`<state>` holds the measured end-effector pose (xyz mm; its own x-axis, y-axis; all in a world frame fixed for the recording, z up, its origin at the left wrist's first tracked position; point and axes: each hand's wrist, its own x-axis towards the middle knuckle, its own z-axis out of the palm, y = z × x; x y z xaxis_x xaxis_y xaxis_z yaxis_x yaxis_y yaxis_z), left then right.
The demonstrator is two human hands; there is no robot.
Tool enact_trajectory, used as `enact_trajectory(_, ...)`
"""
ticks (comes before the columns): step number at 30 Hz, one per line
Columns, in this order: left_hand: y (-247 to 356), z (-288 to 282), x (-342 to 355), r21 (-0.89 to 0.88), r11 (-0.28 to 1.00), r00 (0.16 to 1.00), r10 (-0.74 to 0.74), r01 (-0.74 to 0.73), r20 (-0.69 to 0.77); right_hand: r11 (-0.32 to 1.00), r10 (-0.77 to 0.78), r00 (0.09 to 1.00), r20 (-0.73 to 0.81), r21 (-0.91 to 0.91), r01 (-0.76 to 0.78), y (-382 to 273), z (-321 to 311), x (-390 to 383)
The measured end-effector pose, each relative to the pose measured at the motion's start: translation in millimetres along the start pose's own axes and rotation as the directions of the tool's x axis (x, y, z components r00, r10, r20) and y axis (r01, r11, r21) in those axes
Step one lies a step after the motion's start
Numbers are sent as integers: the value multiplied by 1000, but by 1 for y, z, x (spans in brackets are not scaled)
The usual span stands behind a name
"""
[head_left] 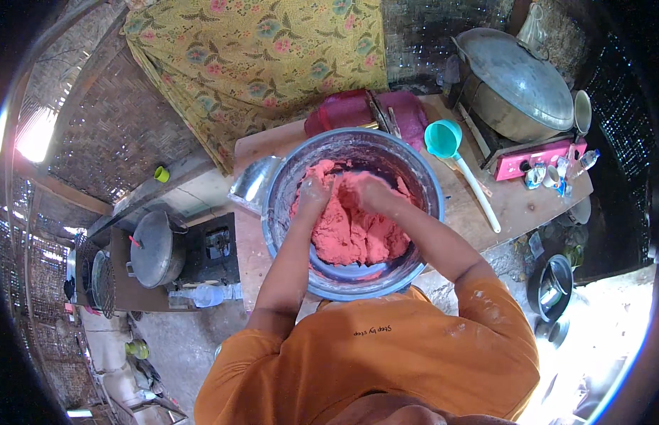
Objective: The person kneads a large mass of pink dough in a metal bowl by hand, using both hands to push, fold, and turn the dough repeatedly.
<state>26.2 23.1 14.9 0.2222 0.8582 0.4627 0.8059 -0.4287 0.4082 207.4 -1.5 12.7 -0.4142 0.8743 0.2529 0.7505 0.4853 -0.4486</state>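
Observation:
A wide blue-grey basin (287,269) on the wooden table holds a mass of crumbly pink dough (351,234). My left hand (314,192) is closed on dough at the basin's upper left, its fingers dusted with pale flour. On the upper right of the mass my right hand (370,193) is sunk into the dough, its fingers blurred and partly hidden. A shiny metal container (253,185) stands just outside the basin's left side. A turquoise dipper (443,138) with a long white handle lies to the right of the basin.
A large lidded pot (514,81) sits on a burner with a pink front (514,166) at back right, beside small packets and a bottle. Behind the basin are magenta bags (407,110). A lidded pot (156,248) stands at left, steel bowls (553,283) low at right.

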Motion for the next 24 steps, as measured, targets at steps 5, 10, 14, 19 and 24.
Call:
enact_trajectory(5,-3,-6,-2,-63,998,1000,1,-3,-21,991,133,892,432,-61,-118,-5,34,-8)
enact_trajectory(10,17,-34,17,-413,891,982,-170,188,81,915,-351,923,158,265,303,42,5,-16)
enact_trajectory(14,-55,17,6,-438,852,954,-218,288,204,989,-133,874,467,8,146,31,-23,-2)
enact_trajectory(19,-39,38,6,-366,930,999,-40,35,-7,996,-58,896,440,81,25,24,8,-28)
enact_trajectory(24,-26,12,9,-164,986,955,84,-38,284,982,1,925,381,-174,70,30,21,-6)
